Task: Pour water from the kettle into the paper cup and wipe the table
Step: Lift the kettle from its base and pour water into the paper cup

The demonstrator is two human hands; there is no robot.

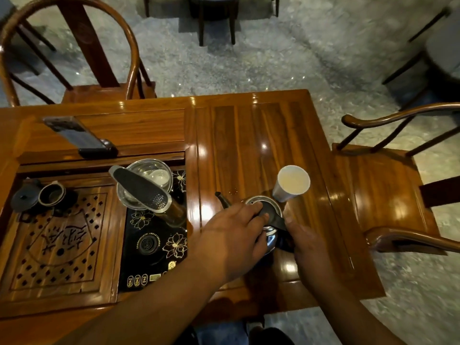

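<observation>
A steel kettle (270, 239) stands on the wooden table (249, 145), its dark spout (222, 199) pointing to the far left. My left hand (231, 235) lies over the kettle's near left side, fingertips on the dark lid (267, 209). My right hand (308, 247) grips the black handle (280, 223) on the kettle's right. A white paper cup (291, 184) stands upright just beyond the kettle, to the right. A few water drops (232, 191) lie on the table near the spout.
Left of the kettle a black induction panel (151, 247) carries a glass kettle (146, 185). A carved tea tray (57, 242) with a small dark teapot (26, 195) sits further left. A phone (79, 138) lies at the back left. Wooden chairs (388, 190) stand around.
</observation>
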